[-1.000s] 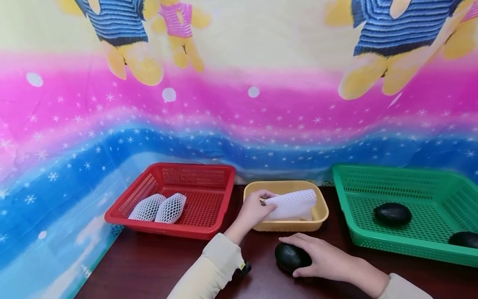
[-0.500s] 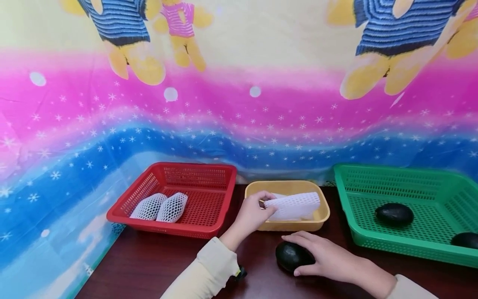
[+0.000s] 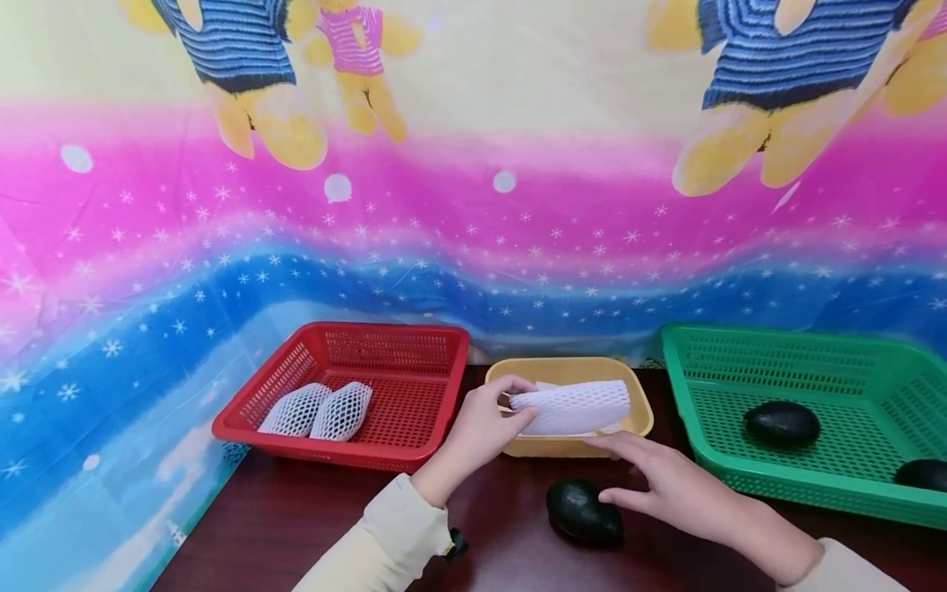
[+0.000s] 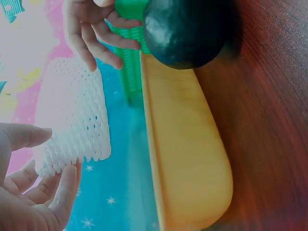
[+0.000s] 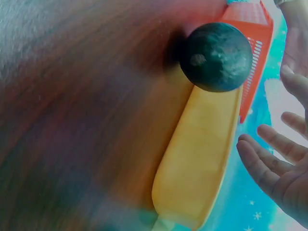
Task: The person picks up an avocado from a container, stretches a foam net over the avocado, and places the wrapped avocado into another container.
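1. Head view: from where I'm standing, the left hand (image 3: 481, 423) is pinching the left end of a white foam-mesh tube (image 3: 573, 409) over the pale-yellow plastic basin (image 3: 565, 447), mid-frame. Tube's long axis runs left-right, far end towards the right hand (image 3: 676, 489). The glossy black oval fruit (image 3: 582, 511) sits lower centre, tilting down-right, way nearer the right hand. Can't tell if that thumb touches it.
2. Left wrist: tube at left, its far end just below the right fingertips. Fruit's up top.
3. Right wrist: right hand's fingers spread, holding nothing, lower right; fruit's upper right of centre.
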The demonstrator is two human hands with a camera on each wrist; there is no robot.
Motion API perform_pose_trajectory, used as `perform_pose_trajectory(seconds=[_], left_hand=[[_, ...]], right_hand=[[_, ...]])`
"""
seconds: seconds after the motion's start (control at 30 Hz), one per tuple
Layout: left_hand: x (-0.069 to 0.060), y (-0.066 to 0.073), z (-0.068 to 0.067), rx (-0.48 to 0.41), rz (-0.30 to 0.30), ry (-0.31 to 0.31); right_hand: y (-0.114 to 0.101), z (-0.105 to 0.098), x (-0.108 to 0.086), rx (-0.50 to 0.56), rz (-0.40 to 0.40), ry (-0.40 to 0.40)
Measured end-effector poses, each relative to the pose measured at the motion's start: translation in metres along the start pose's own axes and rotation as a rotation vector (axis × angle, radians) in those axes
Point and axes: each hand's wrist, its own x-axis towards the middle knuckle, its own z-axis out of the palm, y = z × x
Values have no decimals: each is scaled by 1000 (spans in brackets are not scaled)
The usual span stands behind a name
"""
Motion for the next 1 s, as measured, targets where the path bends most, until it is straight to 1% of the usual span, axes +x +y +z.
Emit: perform_pose_trajectory(seconds=[0.1, 0.17, 0.4, 0.5, 0.63, 0.7, 0.83, 0.9, 1.0], left_hand=[[-3, 4, -7, -5, -5, -15], [-5, 4, -11, 5, 0, -12], [-14, 0, -23, 32, 31, 15], [-20, -2, -26, 34, 24, 22], [-29, -3, -29, 23, 12, 26], [-33, -2, -29, 14, 10, 16], [-40, -2, -28, 6, 2, -12], [-43, -1, -28, 2, -3, -21], [-47, -1, -27, -8, -3, -28]], right_hand=[[0, -5, -2, -4, 16, 43], [-1, -8, -3, -5, 14, 85], [-2, -14, -3, -15, -9, 261], [-3, -14, -1, -16, -13, 325], [-7, -13, -1, 19, -15, 369], [-9, -12, -1, 45, -21, 385], [-13, -9, 0, 81, -64, 425], [-14, -8, 2, 107, -87, 437], [-17, -6, 5, 159, -96, 438]])
